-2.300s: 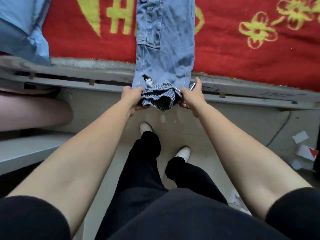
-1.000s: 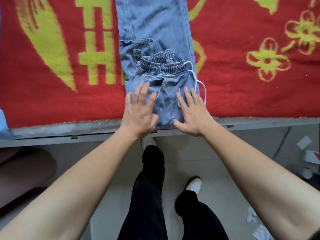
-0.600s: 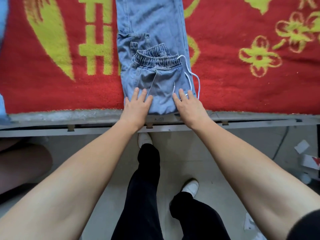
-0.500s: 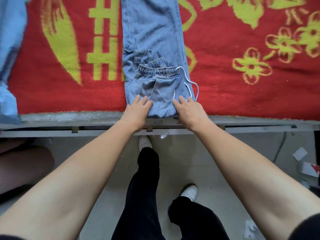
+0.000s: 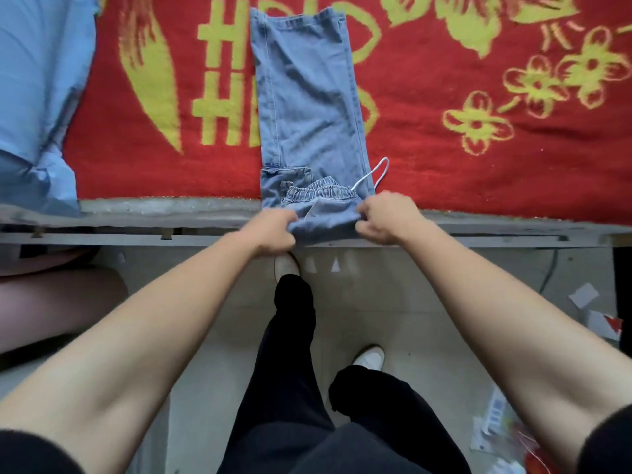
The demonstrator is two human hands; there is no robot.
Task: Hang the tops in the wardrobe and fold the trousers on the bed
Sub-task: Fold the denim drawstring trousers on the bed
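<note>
Gripping the folded jeans (image 5: 309, 107) at the bed edge, lower centre: left hand (image 5: 273, 230) and right hand (image 5: 384, 217) are pinching both corners; we are aiming to lift evenly for a square fold.

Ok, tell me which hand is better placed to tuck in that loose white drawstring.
Right. The right hand grips the folded light-blue denim trousers at their right corner, directly beside the white drawstring loop; the left hand grips the opposite corner.
</note>
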